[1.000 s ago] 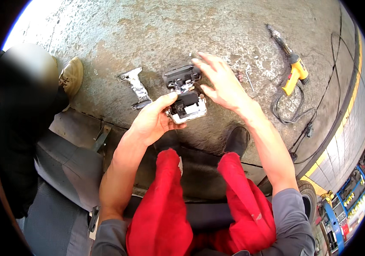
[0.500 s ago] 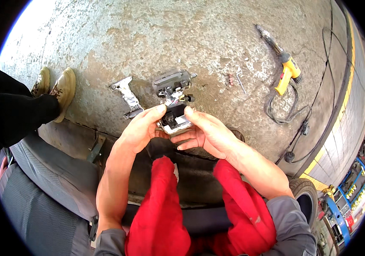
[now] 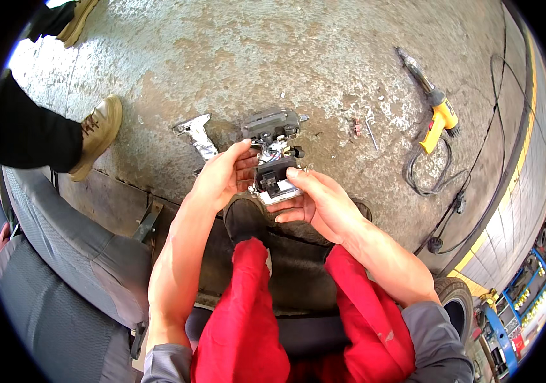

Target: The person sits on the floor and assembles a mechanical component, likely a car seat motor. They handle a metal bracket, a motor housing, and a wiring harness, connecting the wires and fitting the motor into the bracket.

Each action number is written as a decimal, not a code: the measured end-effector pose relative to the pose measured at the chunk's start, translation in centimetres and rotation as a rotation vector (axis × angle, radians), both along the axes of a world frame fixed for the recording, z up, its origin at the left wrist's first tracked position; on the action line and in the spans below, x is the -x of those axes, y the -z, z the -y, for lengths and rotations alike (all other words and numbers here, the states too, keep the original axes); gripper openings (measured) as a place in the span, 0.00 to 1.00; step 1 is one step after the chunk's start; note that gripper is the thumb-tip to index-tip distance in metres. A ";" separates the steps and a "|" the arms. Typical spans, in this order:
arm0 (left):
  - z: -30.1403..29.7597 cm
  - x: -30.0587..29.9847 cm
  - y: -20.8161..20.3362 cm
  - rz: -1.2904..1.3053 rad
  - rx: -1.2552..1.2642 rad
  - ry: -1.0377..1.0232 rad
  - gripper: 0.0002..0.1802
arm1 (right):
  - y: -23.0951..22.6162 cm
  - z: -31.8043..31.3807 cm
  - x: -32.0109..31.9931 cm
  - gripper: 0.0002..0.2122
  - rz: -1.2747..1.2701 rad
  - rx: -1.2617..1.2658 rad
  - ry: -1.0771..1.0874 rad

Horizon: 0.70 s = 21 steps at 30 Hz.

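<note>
A black and silver mechanical unit, with a dark upper housing and coloured wires between its parts, hangs in front of my knees. My right hand grips its lower section, thumb on top and fingers beneath the metal rim. At the unit's left side is my left hand, thumb raised by the upper housing and fingers stretched along the edge, apart from the thumb. Behind that hand, a silver metal bracket lies on the concrete floor, partly hidden.
A yellow heat gun with a coiled cable lies on the floor at right. Near it are a thin metal rod and small reddish pieces. Another person's boot is at left, beside a grey car seat. A tyre stands at lower right.
My left thumb has come off the lower section and moved up beside the upper housing. The unit has shifted slightly right in view. The other person's feet have stepped apart.
</note>
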State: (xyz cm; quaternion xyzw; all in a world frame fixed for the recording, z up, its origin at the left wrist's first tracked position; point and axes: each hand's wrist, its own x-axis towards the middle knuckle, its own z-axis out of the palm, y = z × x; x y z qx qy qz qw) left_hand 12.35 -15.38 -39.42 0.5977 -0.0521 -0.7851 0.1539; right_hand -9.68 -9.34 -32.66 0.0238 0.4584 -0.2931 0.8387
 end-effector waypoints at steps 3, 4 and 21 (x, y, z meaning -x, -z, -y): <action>0.3 0.5 1.7 0.023 -0.043 -0.002 0.20 | -0.3 0.2 0.1 0.21 -0.041 0.019 -0.006; 0.3 0.6 2.0 0.010 -0.055 -0.019 0.20 | -0.2 0.3 0.2 0.20 -0.051 0.031 -0.014; 0.3 2.6 2.0 0.042 0.033 -0.150 0.40 | 0.8 0.5 0.3 0.17 0.056 0.115 0.015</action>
